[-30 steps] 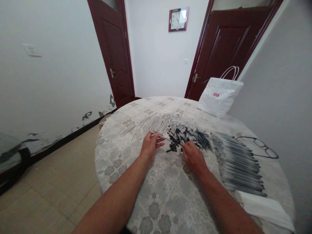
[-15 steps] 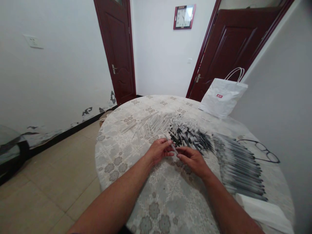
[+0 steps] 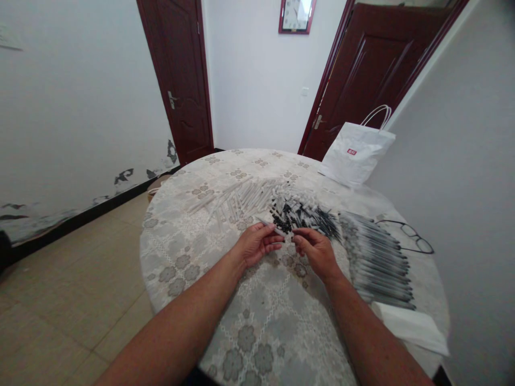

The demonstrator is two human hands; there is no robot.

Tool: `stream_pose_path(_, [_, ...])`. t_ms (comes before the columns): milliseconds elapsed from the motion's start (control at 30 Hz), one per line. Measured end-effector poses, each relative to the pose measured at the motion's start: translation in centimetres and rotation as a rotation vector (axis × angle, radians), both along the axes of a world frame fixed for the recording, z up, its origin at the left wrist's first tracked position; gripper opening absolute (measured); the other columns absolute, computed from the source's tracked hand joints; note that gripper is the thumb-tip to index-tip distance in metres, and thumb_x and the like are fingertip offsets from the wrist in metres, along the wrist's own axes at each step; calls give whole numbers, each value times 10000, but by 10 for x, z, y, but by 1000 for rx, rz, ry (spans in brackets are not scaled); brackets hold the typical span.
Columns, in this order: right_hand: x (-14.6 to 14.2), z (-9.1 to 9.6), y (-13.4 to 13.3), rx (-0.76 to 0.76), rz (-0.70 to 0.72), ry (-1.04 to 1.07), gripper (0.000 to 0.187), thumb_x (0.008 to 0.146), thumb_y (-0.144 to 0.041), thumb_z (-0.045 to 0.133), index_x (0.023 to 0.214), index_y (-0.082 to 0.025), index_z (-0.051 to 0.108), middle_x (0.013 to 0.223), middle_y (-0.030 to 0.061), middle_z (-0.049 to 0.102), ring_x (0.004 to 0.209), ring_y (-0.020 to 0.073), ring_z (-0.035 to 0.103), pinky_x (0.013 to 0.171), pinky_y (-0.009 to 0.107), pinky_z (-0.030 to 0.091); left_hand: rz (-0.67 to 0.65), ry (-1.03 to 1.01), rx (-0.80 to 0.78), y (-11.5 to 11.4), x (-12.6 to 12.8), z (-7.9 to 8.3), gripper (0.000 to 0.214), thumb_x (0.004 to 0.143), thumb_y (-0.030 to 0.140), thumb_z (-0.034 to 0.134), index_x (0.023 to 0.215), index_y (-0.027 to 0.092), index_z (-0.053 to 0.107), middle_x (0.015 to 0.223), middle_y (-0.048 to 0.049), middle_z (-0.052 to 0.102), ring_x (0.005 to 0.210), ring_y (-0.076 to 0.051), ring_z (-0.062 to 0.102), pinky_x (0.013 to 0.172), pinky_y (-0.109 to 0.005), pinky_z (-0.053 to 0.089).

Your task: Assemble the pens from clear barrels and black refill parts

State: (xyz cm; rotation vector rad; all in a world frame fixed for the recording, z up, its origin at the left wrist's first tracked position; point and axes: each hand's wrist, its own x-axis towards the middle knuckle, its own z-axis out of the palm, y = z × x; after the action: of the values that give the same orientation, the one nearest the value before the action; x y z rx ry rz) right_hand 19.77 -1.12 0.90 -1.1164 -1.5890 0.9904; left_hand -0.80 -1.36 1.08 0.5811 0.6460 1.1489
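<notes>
Over grey floral cloth, the left hand pinched a slim whitish tube, likely light, best held midway; three o'clock, the right hand was unclear in grip.

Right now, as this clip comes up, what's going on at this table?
Two bare hands meet over a cloth-covered table. The left hand has a slim pale tube in its grip. The right hand is bent close to the tube's near end; whether it holds anything is too small to tell. Beyond them lie loose pale tubes and small black parts, with a row of dark-tipped sticks and glasses to the right.
</notes>
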Motion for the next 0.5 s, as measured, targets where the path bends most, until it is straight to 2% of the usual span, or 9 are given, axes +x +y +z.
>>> stream_pose_path(100, [11,1,8,165,-250,-152,345,901,-446,560,1064,-175,698,731,24,667,628,158,591,602,274,477,139,-55,-39,6,-4,0,146,834,218,719,872,125,614,847,-112,737,747,-190,731,680,-306,614])
stream_pose_path(167, [18,1,13,317,-332,-323,298,917,-386,529,1043,-182,706,872,61,698,780,186,629,738,309,496,229,-80,-61,10,-8,0,121,837,197,705,862,130,608,848,-106,740,767,-194,733,693,-311,611])
stream_pose_path(233, [24,-2,17,427,-304,-491,261,919,-315,514,1030,-178,706,967,86,692,894,202,628,840,326,480,297,-88,-74,13,-10,0,98,838,182,691,858,133,609,854,-102,741,783,-196,733,699,-310,606])
stream_pose_path(300, [25,-6,19,468,-228,-634,249,923,-262,502,1036,-164,701,970,97,675,925,204,619,873,319,465,339,-81,-79,15,-10,-1,85,838,176,681,855,132,610,855,-102,740,790,-201,732,697,-311,601])
stream_pose_path(400, [19,-14,18,460,-158,-828,234,939,-234,498,1043,-167,697,958,94,649,919,197,605,845,287,454,369,-64,-77,15,-9,-3,84,838,171,675,853,130,604,850,-104,735,791,-207,730,688,-316,597])
stream_pose_path(500, [9,-17,14,428,-149,-999,213,952,-248,512,1068,-215,689,974,73,631,884,178,595,772,257,434,367,-54,-69,15,-8,-5,100,833,174,682,866,130,598,853,-106,731,790,-210,729,677,-315,596])
